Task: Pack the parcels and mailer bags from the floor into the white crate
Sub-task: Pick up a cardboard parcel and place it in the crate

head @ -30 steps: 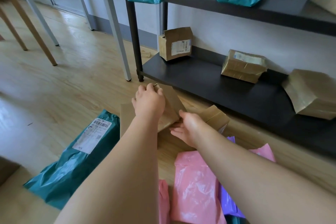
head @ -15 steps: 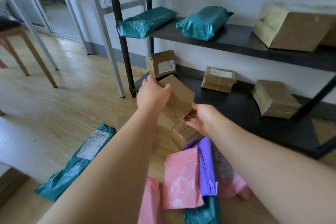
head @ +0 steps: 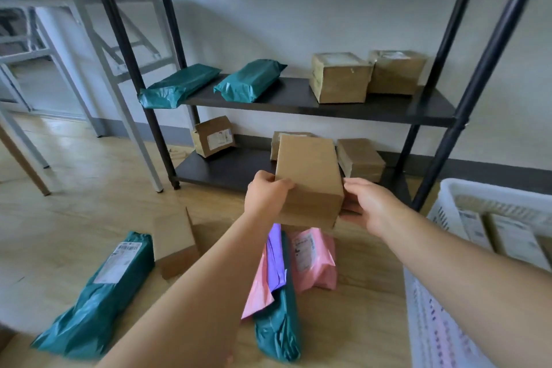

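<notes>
— Cardboard parcel [head: 309,179], where?
— Mid-frame, lifted above the floor [head: 74,203], left hand [head: 265,199] and right hand [head: 369,206] closed on its sides.
— Crate?
— White crate [head: 442,323], lower right; mailer bags [head: 286,266] below.

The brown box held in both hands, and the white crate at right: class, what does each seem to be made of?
Brown box: likely cardboard, matt, with creased folded edges and flat tan faces. White crate: seemingly moulded plastic, faintly glossy, its walls pierced with rows of slots. Neither can be confirmed by look alone.
</notes>
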